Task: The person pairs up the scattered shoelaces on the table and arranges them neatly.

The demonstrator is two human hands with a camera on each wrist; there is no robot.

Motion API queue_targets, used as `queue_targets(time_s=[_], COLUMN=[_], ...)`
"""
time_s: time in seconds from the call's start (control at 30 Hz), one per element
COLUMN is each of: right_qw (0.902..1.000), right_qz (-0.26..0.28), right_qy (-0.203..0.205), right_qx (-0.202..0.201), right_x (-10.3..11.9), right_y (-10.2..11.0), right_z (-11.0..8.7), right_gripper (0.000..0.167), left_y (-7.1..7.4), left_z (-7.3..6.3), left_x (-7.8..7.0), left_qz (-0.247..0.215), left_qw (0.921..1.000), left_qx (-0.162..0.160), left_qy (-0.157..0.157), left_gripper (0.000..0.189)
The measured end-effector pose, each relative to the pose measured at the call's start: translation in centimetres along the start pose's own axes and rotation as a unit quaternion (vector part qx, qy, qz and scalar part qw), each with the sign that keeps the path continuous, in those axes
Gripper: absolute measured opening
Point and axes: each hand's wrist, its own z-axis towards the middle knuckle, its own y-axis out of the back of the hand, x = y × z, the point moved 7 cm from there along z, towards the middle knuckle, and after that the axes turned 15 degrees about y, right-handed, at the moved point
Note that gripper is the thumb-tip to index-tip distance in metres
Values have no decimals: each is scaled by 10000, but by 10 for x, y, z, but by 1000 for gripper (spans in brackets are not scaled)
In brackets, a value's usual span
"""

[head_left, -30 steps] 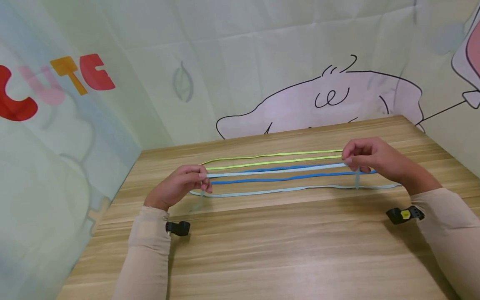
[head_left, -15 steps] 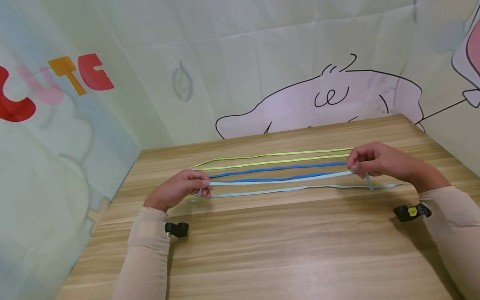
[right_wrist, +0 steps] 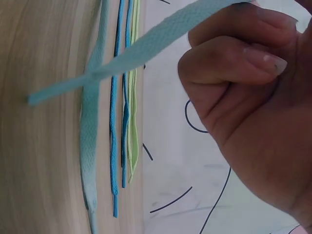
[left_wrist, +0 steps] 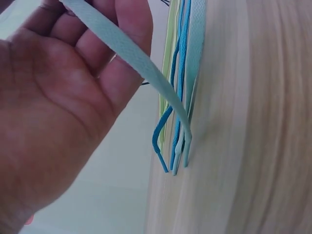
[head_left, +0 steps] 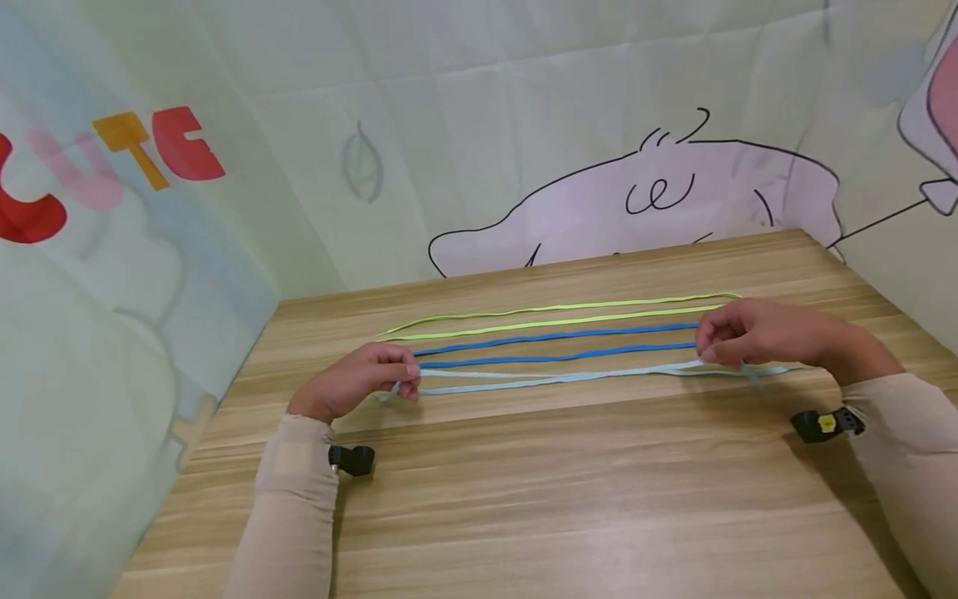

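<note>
A flat light-blue shoelace (head_left: 479, 374) is stretched sideways between both hands, just beyond a second light-blue shoelace (head_left: 479, 389) lying on the table and crossing over it toward the right. My left hand (head_left: 359, 376) pinches it near one end; in the left wrist view the lace end (left_wrist: 131, 58) hangs down from the fingers. On the other side my right hand (head_left: 756, 333) pinches it too, its tipped end (right_wrist: 53, 91) dangling over the lying lace. Two blue shoelaces (head_left: 554, 336) and two yellow-green shoelaces (head_left: 554, 320) lie in parallel rows farther back.
The wood-grain table (head_left: 524, 499) reaches a printed cloth backdrop (head_left: 524, 125) at its back and sides. Small black wrist cameras (head_left: 353, 460) sit on both sleeves. Lace tips lie lined up near the left hand in the left wrist view.
Both hands have come nearer with the held light-blue shoelace, the right also moving rightward. The lace has passed from over the blue shoelaces to beside the lying light-blue one and sits lower.
</note>
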Motion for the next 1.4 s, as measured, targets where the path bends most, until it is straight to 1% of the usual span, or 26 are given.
queue_targets(time_s=[0.03, 0.17, 0.23, 0.37, 0.6, 0.8, 1.0, 1.13, 1.27, 1.4], right_qw=[10000, 9996, 9992, 9987, 9964, 9944, 9937, 9931, 9916, 9891], right_qz=[-15, -149, -258, -363, -606, -735, -743, -718, -760, -905], right_qy=[-62, -227, -280, -285, -306, -444, -533, -654, -799, -901], right_qx=[31, 93, 114, 218, 503, 617, 652, 661, 674, 728], right_x=[-1, -5, -7, -8, -13, -17, -16, -18, -23, -26], right_y=[-1, -3, -3, -3, -4, -5, -5, -6, -6, -5], right_z=[0, 1, 1, 0, -3, -7, -8, -9, -10, -11], right_gripper=[14, 4, 2, 4, 9, 16, 15, 13, 12, 10], left_y=[0, 0, 0, 1, 4, 5, 7, 7, 5, 7], left_z=[0, -1, -1, -2, -4, -3, -4, -5, -6, -8], left_x=[0, 1, 2, 4, 6, 11, 16, 17, 20, 25], left_qz=[9, 42, 85, 149, 538, 655, 832, 797, 582, 445], left_qw=[10000, 9999, 9997, 9994, 9979, 9964, 9943, 9940, 9946, 9934], left_qx=[10, 48, 59, 39, -138, -135, -97, 6, 176, 180], left_qy=[18, 152, 235, 319, 329, 526, 663, 747, 841, 1044], left_gripper=[20, 21, 22, 24, 27, 27, 25, 28, 31, 32])
